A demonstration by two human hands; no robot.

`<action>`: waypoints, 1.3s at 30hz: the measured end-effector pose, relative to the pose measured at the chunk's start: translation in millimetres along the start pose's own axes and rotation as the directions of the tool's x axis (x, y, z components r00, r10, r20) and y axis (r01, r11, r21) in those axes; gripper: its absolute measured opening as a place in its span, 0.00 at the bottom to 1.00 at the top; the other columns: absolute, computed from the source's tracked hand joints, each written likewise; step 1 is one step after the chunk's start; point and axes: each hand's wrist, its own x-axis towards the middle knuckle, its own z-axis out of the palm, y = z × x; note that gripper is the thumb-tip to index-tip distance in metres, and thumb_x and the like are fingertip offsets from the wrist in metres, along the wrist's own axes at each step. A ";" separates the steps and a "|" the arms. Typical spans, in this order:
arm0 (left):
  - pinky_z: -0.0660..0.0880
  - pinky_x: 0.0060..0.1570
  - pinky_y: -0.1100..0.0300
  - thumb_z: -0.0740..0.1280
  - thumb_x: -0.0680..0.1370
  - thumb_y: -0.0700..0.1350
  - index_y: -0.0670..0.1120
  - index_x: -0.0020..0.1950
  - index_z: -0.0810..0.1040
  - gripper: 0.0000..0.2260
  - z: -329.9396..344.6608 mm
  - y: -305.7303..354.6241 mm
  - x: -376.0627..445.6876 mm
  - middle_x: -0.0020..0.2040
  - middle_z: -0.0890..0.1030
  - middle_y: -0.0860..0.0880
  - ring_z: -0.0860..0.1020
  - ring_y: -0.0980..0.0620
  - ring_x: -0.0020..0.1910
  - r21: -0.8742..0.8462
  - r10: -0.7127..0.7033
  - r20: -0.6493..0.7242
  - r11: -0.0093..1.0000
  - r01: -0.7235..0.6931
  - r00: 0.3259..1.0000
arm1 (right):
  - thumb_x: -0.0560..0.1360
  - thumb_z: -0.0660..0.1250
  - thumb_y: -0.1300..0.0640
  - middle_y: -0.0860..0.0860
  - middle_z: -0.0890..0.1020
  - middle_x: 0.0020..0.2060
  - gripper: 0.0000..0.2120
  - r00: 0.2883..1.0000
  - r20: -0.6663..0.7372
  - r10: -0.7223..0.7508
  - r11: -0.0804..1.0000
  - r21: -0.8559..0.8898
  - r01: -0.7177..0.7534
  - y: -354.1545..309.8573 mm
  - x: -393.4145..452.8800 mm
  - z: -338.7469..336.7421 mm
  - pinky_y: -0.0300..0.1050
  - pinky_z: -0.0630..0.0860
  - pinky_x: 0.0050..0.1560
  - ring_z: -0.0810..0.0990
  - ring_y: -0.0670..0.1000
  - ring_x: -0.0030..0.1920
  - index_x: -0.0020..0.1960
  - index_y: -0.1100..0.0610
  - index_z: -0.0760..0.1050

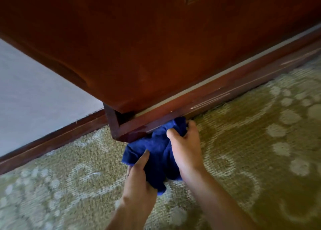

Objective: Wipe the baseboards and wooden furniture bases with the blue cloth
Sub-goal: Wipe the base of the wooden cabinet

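Observation:
A crumpled blue cloth [156, 150] lies on the carpet against the dark wooden base [225, 92] of a large reddish-brown cabinet [139, 47], close to the base's left corner. My right hand [186, 146] grips the cloth's upper part, thumb on top and fingers curled round it, pressing it to the base. My left hand [139, 176] holds the cloth's lower left edge, thumb lying over the fabric. A wooden baseboard [52, 141] runs along the grey wall to the left of the cabinet.
Olive-green patterned carpet [251, 151] covers the floor on all sides of my hands. A grey wall [34, 94] rises above the baseboard at the left. The cabinet body overhangs its base and fills the upper view. Pale scuffs mark the base further right.

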 end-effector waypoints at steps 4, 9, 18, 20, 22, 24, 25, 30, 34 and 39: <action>0.76 0.43 0.52 0.63 0.80 0.54 0.48 0.55 0.78 0.12 -11.0 -2.2 10.3 0.53 0.82 0.46 0.82 0.51 0.49 0.012 0.037 0.043 0.999 -0.037 0.998 | 0.73 0.66 0.64 0.50 0.76 0.34 0.07 0.999 -0.027 -0.043 0.998 -0.052 0.042 6.0 5.4 -1.1 0.37 0.72 0.33 0.74 0.44 0.30 0.43 0.55 0.70; 0.79 0.29 0.59 0.65 0.81 0.49 0.50 0.60 0.79 0.09 -19.1 7.1 11.3 0.43 0.86 0.50 0.85 0.50 0.35 -0.073 0.074 -0.013 0.995 -0.075 0.997 | 0.76 0.65 0.62 0.52 0.81 0.45 0.07 0.994 -0.080 0.074 0.996 -0.034 -0.077 7.4 2.2 5.8 0.52 0.77 0.50 0.81 0.54 0.45 0.47 0.50 0.71; 0.81 0.52 0.40 0.70 0.78 0.45 0.46 0.48 0.83 0.04 2.0 18.2 -32.0 0.45 0.87 0.42 0.85 0.40 0.47 -0.123 0.358 -0.049 0.924 -0.361 0.932 | 0.76 0.65 0.64 0.52 0.78 0.38 0.08 0.973 -0.107 -0.203 0.978 0.019 0.206 -30.9 -27.1 12.4 0.49 0.75 0.41 0.78 0.52 0.37 0.45 0.51 0.70; 0.79 0.55 0.37 0.69 0.79 0.44 0.46 0.50 0.83 0.04 0.8 14.6 -28.0 0.47 0.87 0.41 0.85 0.39 0.49 -0.099 0.309 -0.010 0.946 -0.308 0.951 | 0.77 0.64 0.63 0.50 0.76 0.39 0.10 0.978 -0.106 -0.181 0.984 -0.027 0.179 -30.4 -25.3 11.7 0.49 0.75 0.43 0.77 0.50 0.37 0.45 0.50 0.69; 0.78 0.56 0.35 0.68 0.80 0.42 0.46 0.56 0.82 0.06 -1.8 9.7 -21.8 0.51 0.86 0.41 0.85 0.39 0.50 -0.099 0.225 0.026 0.970 -0.221 0.974 | 0.77 0.65 0.64 0.52 0.78 0.43 0.09 0.987 -0.122 -0.103 0.993 -0.075 0.094 -22.8 -16.8 7.3 0.54 0.77 0.50 0.79 0.51 0.42 0.45 0.51 0.68; 0.80 0.52 0.41 0.67 0.80 0.41 0.47 0.58 0.81 0.08 -2.1 6.3 -20.9 0.53 0.86 0.43 0.85 0.40 0.50 -0.100 0.174 0.053 0.981 -0.168 0.983 | 0.76 0.65 0.64 0.58 0.80 0.49 0.07 0.989 -0.148 -0.003 0.998 -0.060 -0.006 -18.6 -11.5 3.6 0.57 0.77 0.55 0.81 0.58 0.48 0.49 0.53 0.70; 0.80 0.50 0.44 0.66 0.80 0.41 0.47 0.57 0.81 0.08 -1.9 6.1 -21.2 0.52 0.86 0.43 0.85 0.42 0.49 -0.100 0.180 0.068 0.980 -0.172 0.981 | 0.76 0.65 0.64 0.59 0.81 0.50 0.07 0.987 -0.160 0.010 0.998 -0.055 -0.019 -18.7 -10.3 2.6 0.58 0.77 0.56 0.81 0.60 0.50 0.51 0.55 0.71; 0.80 0.47 0.51 0.67 0.80 0.40 0.44 0.48 0.83 0.05 3.3 18.3 -32.8 0.44 0.87 0.45 0.86 0.46 0.44 -0.079 0.384 0.077 0.922 -0.378 0.920 | 0.75 0.66 0.61 0.51 0.77 0.36 0.07 0.963 -0.133 -0.233 0.972 -0.018 0.232 -42.2 -19.7 3.0 0.48 0.74 0.39 0.77 0.52 0.35 0.44 0.52 0.70; 0.80 0.52 0.46 0.66 0.80 0.41 0.42 0.51 0.82 0.06 3.2 18.7 -32.7 0.48 0.87 0.40 0.86 0.43 0.46 -0.079 0.375 0.133 0.927 -0.368 0.917 | 0.77 0.63 0.60 0.49 0.72 0.35 0.07 0.944 -0.082 -0.321 0.947 -0.024 0.320 -49.1 -26.3 7.8 0.48 0.71 0.37 0.72 0.49 0.32 0.44 0.52 0.65; 0.80 0.51 0.47 0.65 0.81 0.40 0.42 0.55 0.81 0.07 -1.9 9.5 -19.4 0.51 0.86 0.41 0.86 0.42 0.48 -0.017 0.311 0.119 0.950 -0.311 0.943 | 0.78 0.61 0.61 0.51 0.76 0.43 0.05 0.968 -0.097 -0.231 0.970 -0.099 0.221 -32.2 -26.2 5.4 0.54 0.76 0.50 0.77 0.51 0.42 0.53 0.55 0.68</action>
